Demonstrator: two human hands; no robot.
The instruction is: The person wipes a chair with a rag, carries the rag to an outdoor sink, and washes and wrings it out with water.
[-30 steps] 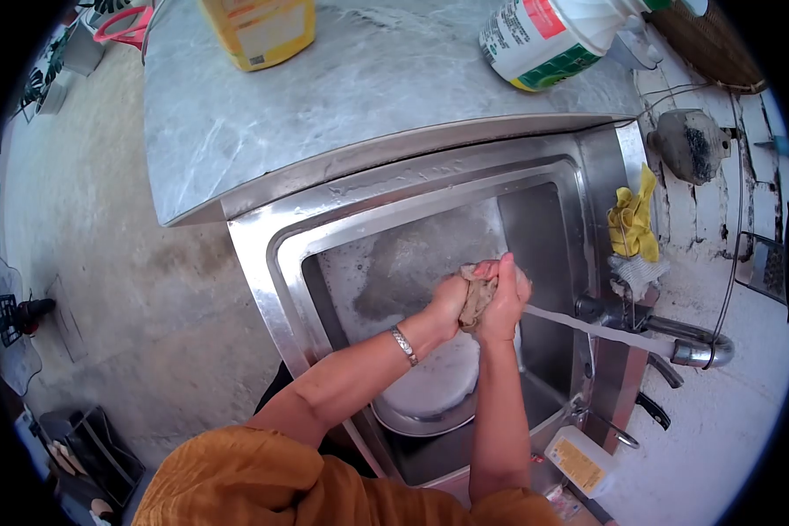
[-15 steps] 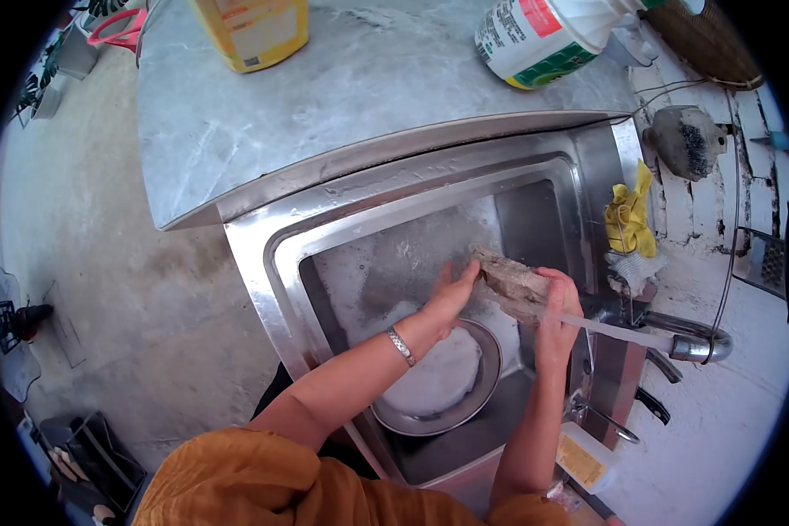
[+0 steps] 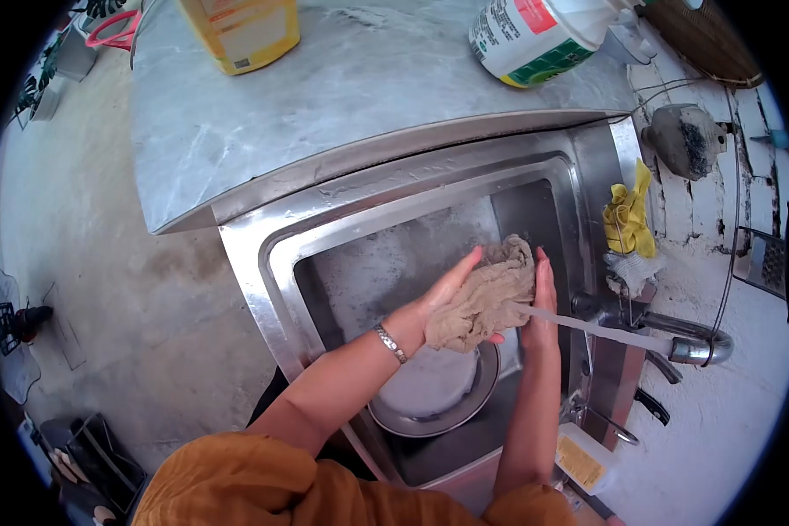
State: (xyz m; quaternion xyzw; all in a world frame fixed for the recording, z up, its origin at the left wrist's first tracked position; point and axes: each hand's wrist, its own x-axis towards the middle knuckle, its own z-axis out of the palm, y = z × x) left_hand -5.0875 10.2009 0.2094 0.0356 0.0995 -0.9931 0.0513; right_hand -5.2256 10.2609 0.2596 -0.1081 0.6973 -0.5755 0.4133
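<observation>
A wet, wrinkled beige cloth [image 3: 482, 302] lies bunched across my left hand [image 3: 431, 296], whose palm and fingers support it from the left and below. Along the cloth's right edge is my right hand [image 3: 543, 302], held flat with its fingers stretched out and its palm facing the cloth. A stream of water [image 3: 600, 328] from the faucet [image 3: 694, 344] runs onto the cloth. Beneath my hands, a round metal bowl [image 3: 484, 386] with whitish, sudsy water sits in the steel sink [image 3: 259, 280].
Beyond the sink, a yellow bottle [image 3: 259, 39] and a white bottle [image 3: 535, 44] stand on the grey counter [image 3: 324, 114]. Yellow gloves [image 3: 629, 215] hang at the right wall. Knives [image 3: 653, 406] and a container with a yellow sponge [image 3: 580, 463] are at the right front.
The cloth, folded into a narrow bundle before, now lies spread wider and nearer to me over my left hand. My right fingers have straightened from their grip on its end.
</observation>
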